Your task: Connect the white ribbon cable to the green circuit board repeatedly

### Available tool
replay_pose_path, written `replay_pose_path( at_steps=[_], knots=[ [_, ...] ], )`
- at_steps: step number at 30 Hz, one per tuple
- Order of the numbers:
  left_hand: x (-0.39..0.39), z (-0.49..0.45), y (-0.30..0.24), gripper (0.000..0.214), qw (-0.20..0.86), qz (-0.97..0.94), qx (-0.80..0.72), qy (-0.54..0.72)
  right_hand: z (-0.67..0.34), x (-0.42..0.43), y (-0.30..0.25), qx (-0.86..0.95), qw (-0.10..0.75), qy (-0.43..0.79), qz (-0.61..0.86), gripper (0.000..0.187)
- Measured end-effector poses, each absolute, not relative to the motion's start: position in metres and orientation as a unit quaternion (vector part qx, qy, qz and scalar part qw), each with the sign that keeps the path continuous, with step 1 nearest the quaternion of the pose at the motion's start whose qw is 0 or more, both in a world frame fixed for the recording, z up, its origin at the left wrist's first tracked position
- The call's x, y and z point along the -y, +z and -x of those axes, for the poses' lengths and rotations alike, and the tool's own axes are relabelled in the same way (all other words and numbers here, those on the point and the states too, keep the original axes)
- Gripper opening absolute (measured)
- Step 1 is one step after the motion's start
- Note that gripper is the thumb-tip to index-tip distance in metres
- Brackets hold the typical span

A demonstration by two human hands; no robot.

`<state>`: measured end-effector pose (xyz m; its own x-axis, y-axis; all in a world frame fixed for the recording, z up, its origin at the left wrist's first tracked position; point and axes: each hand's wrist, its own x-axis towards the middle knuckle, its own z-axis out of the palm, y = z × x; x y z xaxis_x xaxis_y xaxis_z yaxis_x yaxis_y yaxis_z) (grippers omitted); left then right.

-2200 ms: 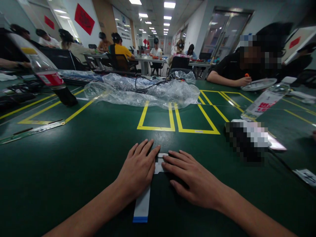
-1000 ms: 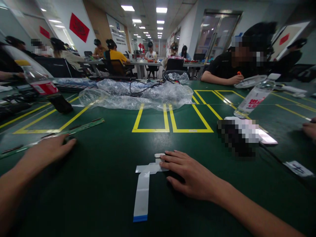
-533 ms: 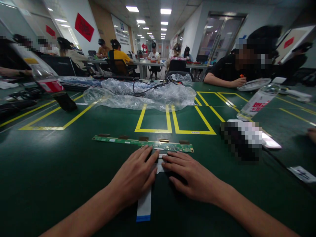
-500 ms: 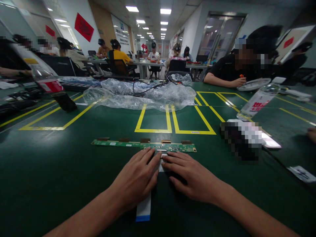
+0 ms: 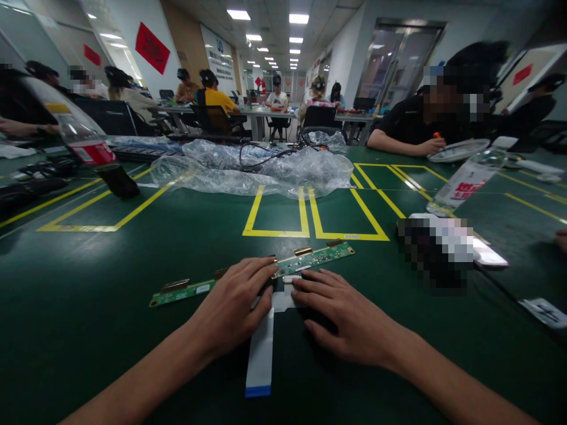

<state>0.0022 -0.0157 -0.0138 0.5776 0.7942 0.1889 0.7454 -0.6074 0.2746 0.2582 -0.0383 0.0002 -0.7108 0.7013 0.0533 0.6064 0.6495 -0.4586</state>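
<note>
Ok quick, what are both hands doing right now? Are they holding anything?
Left hand: open, fingers lying flat on the green board.
Right hand: open, palm down, fingertips at the white ribbon's far end.

A dark green surface is marked with rectangles of yellow tape. On its near part a long, narrow green circuit board lies slantwise, its middle under the flat left hand. A white ribbon cable with a blue end runs from the board toward the viewer. The right hand rests flat just beside the cable. Farther back lies crumpled clear plastic wrap with a black cable on it. A red-labelled bottle stands at the left and a clear bottle at the right. A white plate sits behind the clear bottle, and a small label lies near the right edge.
</note>
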Motion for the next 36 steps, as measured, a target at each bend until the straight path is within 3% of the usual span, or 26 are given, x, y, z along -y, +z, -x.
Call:
replay_pose_path(
  at_steps=[13,20,29,36],
  knots=[
    [0.021,-0.006,-0.012,0.050,0.035,-0.906,-0.417,0.069,-0.262,0.035,-0.003,0.902,0.127,0.169,0.376,0.041],
    [0.011,0.021,-0.001,0.042,0.111,-0.903,-0.407,0.080,-0.263,0.034,0.000,0.898,0.121,0.170,0.388,0.034],
    [0.001,0.035,0.002,0.041,0.117,-0.912,-0.388,0.066,-0.263,0.033,-0.004,0.906,0.122,0.180,0.364,0.041],
    [0.006,0.020,-0.014,0.052,0.105,-0.932,-0.340,0.075,-0.262,0.032,-0.005,0.906,0.121,0.180,0.364,0.042]
  ],
)
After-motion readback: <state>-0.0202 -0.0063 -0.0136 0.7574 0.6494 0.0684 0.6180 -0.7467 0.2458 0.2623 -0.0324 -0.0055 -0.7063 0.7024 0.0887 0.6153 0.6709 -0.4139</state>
